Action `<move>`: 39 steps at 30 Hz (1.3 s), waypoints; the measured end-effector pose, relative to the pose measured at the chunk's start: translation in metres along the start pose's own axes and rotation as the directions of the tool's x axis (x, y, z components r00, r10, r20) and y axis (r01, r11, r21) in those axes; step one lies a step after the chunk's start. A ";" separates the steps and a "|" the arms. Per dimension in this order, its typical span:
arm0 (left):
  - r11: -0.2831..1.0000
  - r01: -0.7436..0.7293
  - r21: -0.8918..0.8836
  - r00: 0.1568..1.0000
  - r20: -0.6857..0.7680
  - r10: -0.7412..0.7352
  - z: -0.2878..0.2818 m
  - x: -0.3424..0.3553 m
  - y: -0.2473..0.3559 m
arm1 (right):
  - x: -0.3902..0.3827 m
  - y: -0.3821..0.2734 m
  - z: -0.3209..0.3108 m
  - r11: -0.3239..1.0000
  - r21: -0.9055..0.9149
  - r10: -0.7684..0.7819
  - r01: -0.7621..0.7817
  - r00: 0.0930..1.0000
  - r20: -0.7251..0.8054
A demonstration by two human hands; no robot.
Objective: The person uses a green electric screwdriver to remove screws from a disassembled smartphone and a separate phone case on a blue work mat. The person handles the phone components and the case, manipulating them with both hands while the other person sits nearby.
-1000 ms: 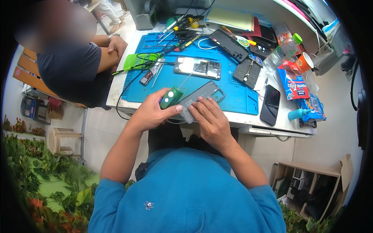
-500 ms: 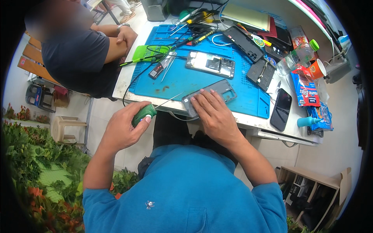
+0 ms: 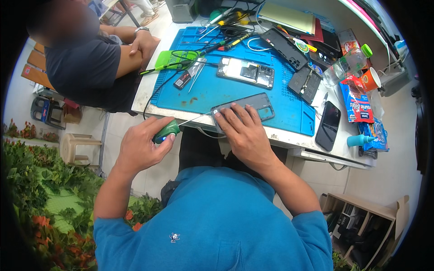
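My left hand is closed round the green handle of a screwdriver, whose thin metal shaft points right. Its tip meets the left end of a grey phone back cover; whether it touches cannot be made out. My right hand grips that cover at the front edge of the blue mat, fingers laid over its face and thumb hidden. Farther back on the mat lies an opened phone with its inner parts showing.
Tweezers, cables and several pen-like tools crowd the mat's back left. To the right are a black phone, a dark phone part, a plastic bottle and snack packets. Another person sits arms folded at the left.
The screwdriver shaft has dipped slightly, bringing its tip to the cover's left end. The cover has tilted a little, and my right fingers have shifted slightly left on it.
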State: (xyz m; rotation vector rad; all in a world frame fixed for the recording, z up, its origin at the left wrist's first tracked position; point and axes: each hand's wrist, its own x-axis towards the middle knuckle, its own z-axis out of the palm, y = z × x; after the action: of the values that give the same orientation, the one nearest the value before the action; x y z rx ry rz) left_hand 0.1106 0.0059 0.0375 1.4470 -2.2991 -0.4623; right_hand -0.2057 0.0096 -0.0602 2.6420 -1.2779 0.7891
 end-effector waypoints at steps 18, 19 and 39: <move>0.996 0.090 -0.022 0.996 0.030 -0.090 0.009 -0.002 -0.005 | 0.000 -0.003 0.001 0.999 0.033 0.010 -0.010 1.000 0.013; 0.997 0.074 -0.018 0.997 0.019 -0.074 0.010 -0.002 -0.005 | -0.001 -0.003 0.002 0.999 0.036 0.013 -0.013 1.000 0.013; 1.000 -0.017 0.008 1.000 0.011 0.017 0.014 0.009 -0.011 | -0.005 0.002 0.001 0.999 0.054 0.001 -0.002 1.000 0.002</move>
State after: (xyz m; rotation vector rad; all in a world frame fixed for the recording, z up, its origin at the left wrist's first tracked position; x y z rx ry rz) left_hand 0.1082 -0.0061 0.0212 1.4316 -2.3221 -0.4576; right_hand -0.2095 0.0122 -0.0638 2.6843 -1.2771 0.8322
